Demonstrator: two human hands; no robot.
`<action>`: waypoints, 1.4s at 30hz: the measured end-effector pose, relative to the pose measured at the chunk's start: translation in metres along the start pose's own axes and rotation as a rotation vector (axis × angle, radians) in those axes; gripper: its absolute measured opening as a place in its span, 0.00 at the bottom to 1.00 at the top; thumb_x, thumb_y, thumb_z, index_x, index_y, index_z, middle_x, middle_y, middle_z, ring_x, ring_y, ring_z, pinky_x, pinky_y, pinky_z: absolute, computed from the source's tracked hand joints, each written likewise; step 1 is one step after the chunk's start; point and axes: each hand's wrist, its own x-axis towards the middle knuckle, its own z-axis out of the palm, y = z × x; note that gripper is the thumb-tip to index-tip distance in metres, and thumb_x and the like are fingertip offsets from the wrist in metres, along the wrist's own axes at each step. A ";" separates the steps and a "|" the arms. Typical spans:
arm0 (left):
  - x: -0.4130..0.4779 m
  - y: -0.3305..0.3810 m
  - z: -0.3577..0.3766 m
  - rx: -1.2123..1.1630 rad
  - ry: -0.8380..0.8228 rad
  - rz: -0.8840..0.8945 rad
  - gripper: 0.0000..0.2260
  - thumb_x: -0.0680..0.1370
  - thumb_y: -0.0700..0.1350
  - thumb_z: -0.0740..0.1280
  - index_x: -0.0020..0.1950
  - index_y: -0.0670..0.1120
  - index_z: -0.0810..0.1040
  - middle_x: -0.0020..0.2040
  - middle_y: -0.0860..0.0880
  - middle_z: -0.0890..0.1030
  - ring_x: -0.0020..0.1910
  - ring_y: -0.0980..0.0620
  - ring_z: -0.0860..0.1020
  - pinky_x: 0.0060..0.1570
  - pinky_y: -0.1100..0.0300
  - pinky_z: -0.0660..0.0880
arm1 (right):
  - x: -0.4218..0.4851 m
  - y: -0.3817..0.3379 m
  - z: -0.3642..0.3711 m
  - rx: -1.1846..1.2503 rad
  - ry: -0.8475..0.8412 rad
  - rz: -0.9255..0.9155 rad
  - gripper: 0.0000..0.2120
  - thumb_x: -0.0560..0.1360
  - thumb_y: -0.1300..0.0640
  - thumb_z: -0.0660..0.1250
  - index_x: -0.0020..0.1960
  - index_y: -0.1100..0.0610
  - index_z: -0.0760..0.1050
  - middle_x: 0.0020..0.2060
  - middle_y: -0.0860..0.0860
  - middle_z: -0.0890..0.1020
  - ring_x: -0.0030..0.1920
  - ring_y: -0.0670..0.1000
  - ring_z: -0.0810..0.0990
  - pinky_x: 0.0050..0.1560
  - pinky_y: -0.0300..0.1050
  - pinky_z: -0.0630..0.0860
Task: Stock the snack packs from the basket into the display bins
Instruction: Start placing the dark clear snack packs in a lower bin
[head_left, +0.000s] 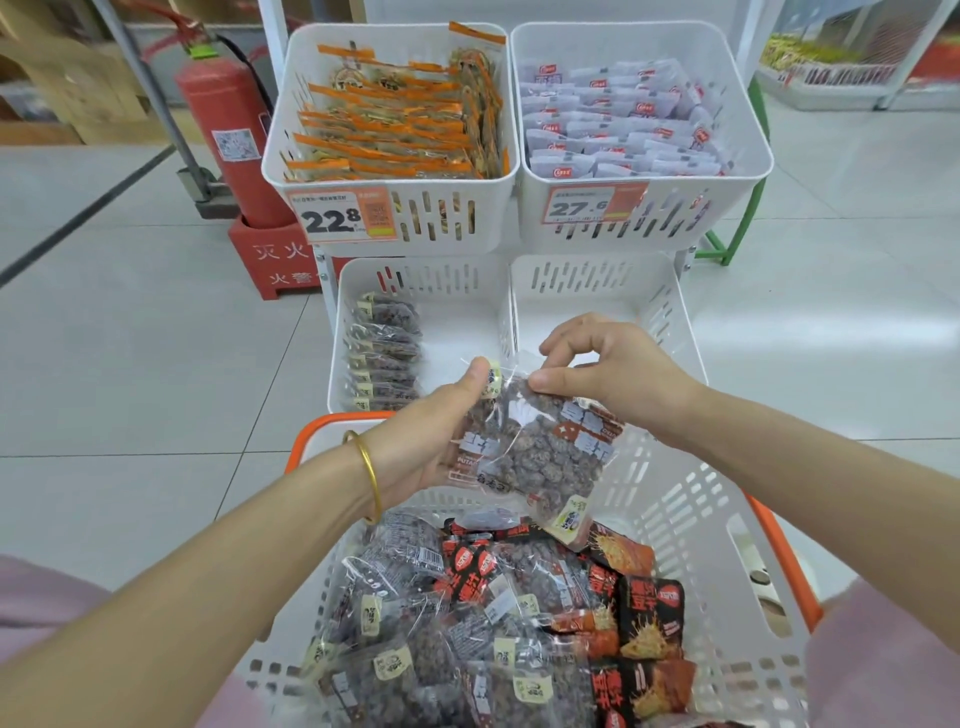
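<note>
Both hands are raised over the far edge of the basket (675, 499), a white slotted one with an orange rim. The left hand (431, 441), gold bangle (369, 467) at the wrist, lies palm-up under a clear snack pack (540, 457) of dark brown pieces, with its thumb pressed on the pack's top left corner. The right hand (597, 374) pinches the pack's top edge between thumb and forefinger, the other fingers curled above. The pack hangs tilted, its lower corner just over the basket's load: more clear packs (415, 623) at the left and near side, red-and-black packs (649, 613) along the right. Beyond is the lower left display bin (441, 275), with a row of matching clear packs (382, 353) standing along its left wall (the rest of its floor is bare). The lower right bin (597, 275) stands beside it. Above them, one bin (441, 218) holds orange-edged packs, tagged 22.8 (337, 215), and another bin (675, 213) holds pale packs, tagged 27.6 (592, 203). A red fire extinguisher (228, 135) stands at far left on the floor.
</note>
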 end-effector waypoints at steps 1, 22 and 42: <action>0.000 -0.001 0.000 0.005 0.008 0.007 0.45 0.63 0.75 0.55 0.76 0.55 0.53 0.77 0.49 0.54 0.75 0.46 0.58 0.71 0.43 0.60 | -0.001 -0.001 0.000 0.004 0.007 0.009 0.08 0.67 0.56 0.76 0.33 0.54 0.78 0.49 0.49 0.77 0.52 0.47 0.76 0.48 0.33 0.68; 0.012 -0.009 -0.009 -0.371 0.154 0.282 0.40 0.68 0.63 0.68 0.74 0.47 0.59 0.65 0.49 0.75 0.58 0.51 0.79 0.55 0.54 0.77 | -0.024 0.016 0.030 0.863 0.228 0.404 0.10 0.75 0.72 0.64 0.51 0.60 0.69 0.43 0.59 0.73 0.37 0.54 0.78 0.38 0.47 0.82; 0.068 -0.008 -0.067 0.349 0.277 0.457 0.32 0.72 0.44 0.73 0.70 0.51 0.59 0.68 0.52 0.67 0.64 0.53 0.69 0.58 0.52 0.75 | 0.092 -0.002 0.025 -0.072 -0.328 0.087 0.23 0.68 0.61 0.75 0.60 0.53 0.72 0.53 0.51 0.78 0.44 0.54 0.82 0.39 0.51 0.82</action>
